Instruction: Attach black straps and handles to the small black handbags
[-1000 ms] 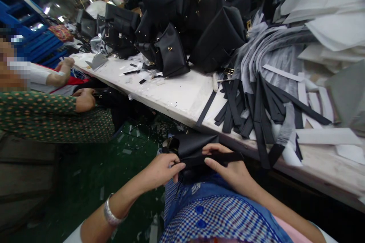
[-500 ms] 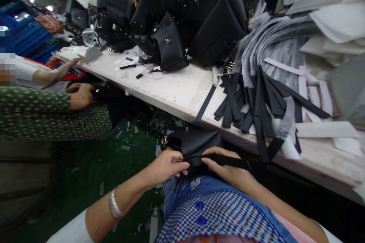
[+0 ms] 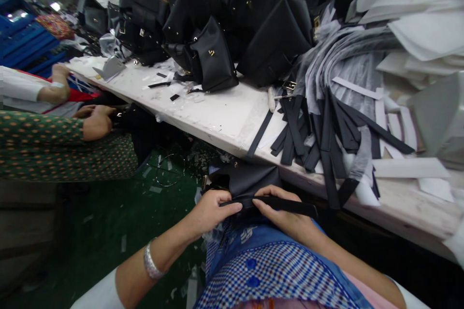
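Note:
A black handbag (image 3: 255, 176) with gold-coloured fittings lies in my lap, against the bench edge. My left hand (image 3: 213, 210) is closed, thumb on top, pinching a black strap (image 3: 290, 203) near the bag's lower edge. Between thumb and fingers of my right hand (image 3: 279, 207) the same strap is gripped, and its free end sticks out to the right over that hand. The fingers of both hands point at each other, a short stretch of strap between them. Whether the strap is joined to the bag there, I cannot tell.
On the white bench (image 3: 217, 113) stand several black handbags (image 3: 215, 58). To the right lies a pile of black straps (image 3: 326, 140), partly in clear wrap, beside white sheets (image 3: 427, 34). Two co-workers sit at left, one in a green dotted sleeve (image 3: 43, 125). Scraps litter the green floor.
My left hand has shifted slightly along the strap, and more of the strap shows beneath its thumb. My right hand keeps its grip. A co-worker's arm at left has drawn back from the bench.

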The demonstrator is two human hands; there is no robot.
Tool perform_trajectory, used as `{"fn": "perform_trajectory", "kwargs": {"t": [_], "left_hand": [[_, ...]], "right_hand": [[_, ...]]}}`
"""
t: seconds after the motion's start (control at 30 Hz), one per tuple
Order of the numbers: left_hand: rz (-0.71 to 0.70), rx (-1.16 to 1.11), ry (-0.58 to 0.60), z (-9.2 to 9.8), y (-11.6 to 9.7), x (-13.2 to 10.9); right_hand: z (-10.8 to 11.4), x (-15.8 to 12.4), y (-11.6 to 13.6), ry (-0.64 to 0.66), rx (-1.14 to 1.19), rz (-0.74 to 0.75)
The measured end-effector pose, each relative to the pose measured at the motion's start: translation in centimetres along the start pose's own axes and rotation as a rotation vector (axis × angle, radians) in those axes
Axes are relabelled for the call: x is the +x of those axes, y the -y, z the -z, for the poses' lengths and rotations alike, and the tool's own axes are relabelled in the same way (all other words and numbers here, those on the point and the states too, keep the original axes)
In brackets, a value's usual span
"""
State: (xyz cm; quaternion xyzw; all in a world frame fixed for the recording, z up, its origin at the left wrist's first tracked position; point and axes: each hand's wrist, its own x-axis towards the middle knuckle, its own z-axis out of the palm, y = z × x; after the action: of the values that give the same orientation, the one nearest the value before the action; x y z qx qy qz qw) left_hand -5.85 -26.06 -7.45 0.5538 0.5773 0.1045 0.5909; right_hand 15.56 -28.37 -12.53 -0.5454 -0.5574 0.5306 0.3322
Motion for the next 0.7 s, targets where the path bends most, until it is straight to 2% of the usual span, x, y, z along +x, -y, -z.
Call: {"fn": "perform_trajectory", "kwargs": {"t": [0.2,0.37,0.5,0.6,0.67,0.7], "left_hand": [[0.060,-0.062,-0.009,-0.1,0.0,0.1],[0.003,-0.182,-0.052,-1.0,1.0,0.5],[0.016,-0.229,-0.048,-1.5,1.4,0.9],[-0.006,-0.222,-0.038,-1.6,1.3,1.0],[-0.017,-0.195,-0.052,-1.7,1.5,1.1],[-0.023,-0.179,-0.064,-1.7,1.7,1.2]], "right_hand": [[0.1,0.3,0.3,0.006,0.015,0.002],[-0.1,0.5,0.3,0.019,0.051,0.015],[-0.1,0.9,0.2,0.076,0.120,0.024],[2.5,1.4,0.4,0.273,0.151,-0.002],[5.6,1.7,1.0,0.415,0.047,0.016],[7.4,1.9,1.4,0.428,-0.056,0.039]]}}
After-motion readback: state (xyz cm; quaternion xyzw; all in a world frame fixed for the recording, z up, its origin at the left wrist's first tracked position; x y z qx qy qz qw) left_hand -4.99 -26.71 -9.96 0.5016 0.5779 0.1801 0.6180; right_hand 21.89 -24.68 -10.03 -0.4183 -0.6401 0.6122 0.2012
